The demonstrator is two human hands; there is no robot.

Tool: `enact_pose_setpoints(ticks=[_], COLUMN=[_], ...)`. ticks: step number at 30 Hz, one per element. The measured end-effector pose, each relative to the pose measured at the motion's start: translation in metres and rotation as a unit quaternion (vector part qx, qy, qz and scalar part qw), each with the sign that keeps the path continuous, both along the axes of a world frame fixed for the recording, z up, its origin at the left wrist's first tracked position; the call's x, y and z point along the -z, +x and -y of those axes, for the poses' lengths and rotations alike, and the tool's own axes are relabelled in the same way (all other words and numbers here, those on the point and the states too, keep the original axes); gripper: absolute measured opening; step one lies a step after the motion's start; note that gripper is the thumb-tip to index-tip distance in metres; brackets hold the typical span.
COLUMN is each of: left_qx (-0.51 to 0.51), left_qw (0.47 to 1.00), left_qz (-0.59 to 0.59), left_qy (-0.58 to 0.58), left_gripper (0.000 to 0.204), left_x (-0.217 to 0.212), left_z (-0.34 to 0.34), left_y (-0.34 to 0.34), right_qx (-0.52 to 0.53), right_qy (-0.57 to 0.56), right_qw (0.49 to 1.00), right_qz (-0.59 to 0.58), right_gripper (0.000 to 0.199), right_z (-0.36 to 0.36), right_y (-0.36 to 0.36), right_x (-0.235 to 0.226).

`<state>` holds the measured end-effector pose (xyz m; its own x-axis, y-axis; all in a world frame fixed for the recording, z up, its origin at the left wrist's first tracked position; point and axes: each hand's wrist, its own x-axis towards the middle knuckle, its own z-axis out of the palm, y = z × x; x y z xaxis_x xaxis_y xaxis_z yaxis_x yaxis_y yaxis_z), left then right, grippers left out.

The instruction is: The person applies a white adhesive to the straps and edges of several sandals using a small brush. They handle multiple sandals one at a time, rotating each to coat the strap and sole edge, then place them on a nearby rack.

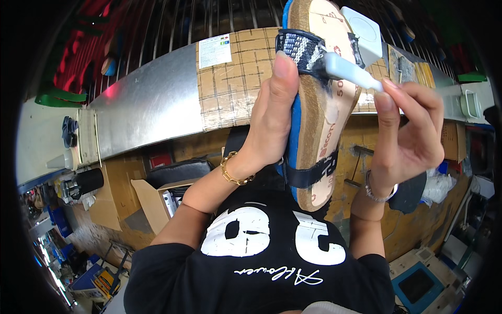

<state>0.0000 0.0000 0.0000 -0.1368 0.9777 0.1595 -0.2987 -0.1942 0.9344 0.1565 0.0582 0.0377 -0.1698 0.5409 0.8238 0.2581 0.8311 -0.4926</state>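
Head view: left hand (274,107) gripped the sandal (323,112) by its side edge, thumb beside the woven strap (300,47), other fingers mostly hidden behind; probably to brace it against pressure. Right hand (413,123) pinched a pale, blunt-headed tool (350,73) by its thin end, thumb against fingers, likely for fine control; tool head met or overlapped the strap's edge, contact unclear. Sandal hung near-upright before the torso, footbed toward camera, presumably to keep the strap in sight. Beyond: film-wrapped cardboard (227,102) on a metal counter (151,104), perhaps as padding; white container (368,31) behind the sandal.
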Motion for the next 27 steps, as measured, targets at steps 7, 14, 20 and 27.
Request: enact_pose_setpoints(ticks=[7,14,20,27], left_qx=[0.002,0.022,0.037,0.066], left_qw=[0.998,0.996,0.996,0.969], left_qz=[0.066,0.074,0.072,0.234], left_qy=[-0.019,-0.033,-0.024,-0.031], left_gripper=[0.091,0.091,0.091,0.099], left_x=[-0.013,-0.013,-0.009,-0.004], left_z=[0.001,0.001,-0.002,-0.002], left_y=[0.010,0.008,0.003,-0.001], right_qx=[-0.159,-0.199,-0.220,-0.227], right_qy=[-0.010,-0.014,0.014,-0.001], right_qw=[0.984,0.972,0.965,0.961], right_qz=[0.078,0.125,0.140,0.157], right_gripper=[0.021,0.022,0.022,0.023], right_z=[-0.033,-0.041,-0.043,-0.035], right_y=[0.022,0.031,0.032,0.036], right_x=[-0.008,-0.013,-0.009,-0.005])
